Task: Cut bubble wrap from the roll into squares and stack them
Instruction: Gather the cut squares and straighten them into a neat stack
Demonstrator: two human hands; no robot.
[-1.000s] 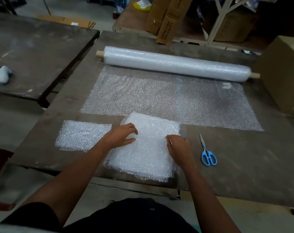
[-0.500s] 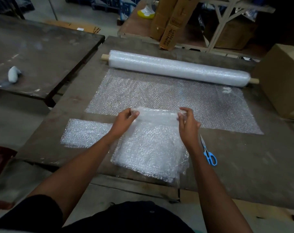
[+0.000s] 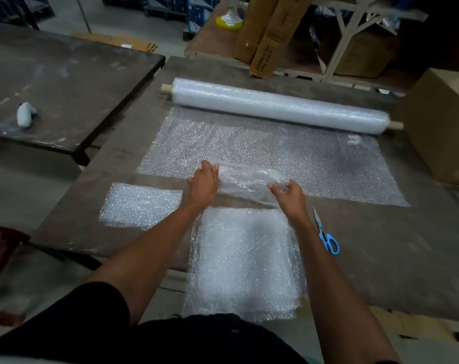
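Now the left hand (image 3: pixel 202 185) and right hand (image 3: pixel 289 193) each curl around an end of a bubble wrap sheet (image 3: pixel 245 181), its near part draped over the table (image 3: pixel 381 245) edge. Scissors (image 3: pixel 327 236) lie just right of the right wrist; the roll (image 3: pixel 278 105) lies beyond both hands. Farther back, a box (image 3: pixel 269 46) carries print too blurred to read.

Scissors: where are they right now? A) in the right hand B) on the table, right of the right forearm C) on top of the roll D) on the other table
B: the blue-handled scissors lie untouched on the table beside the right forearm, while both the left hand and right hand hold bubble wrap.
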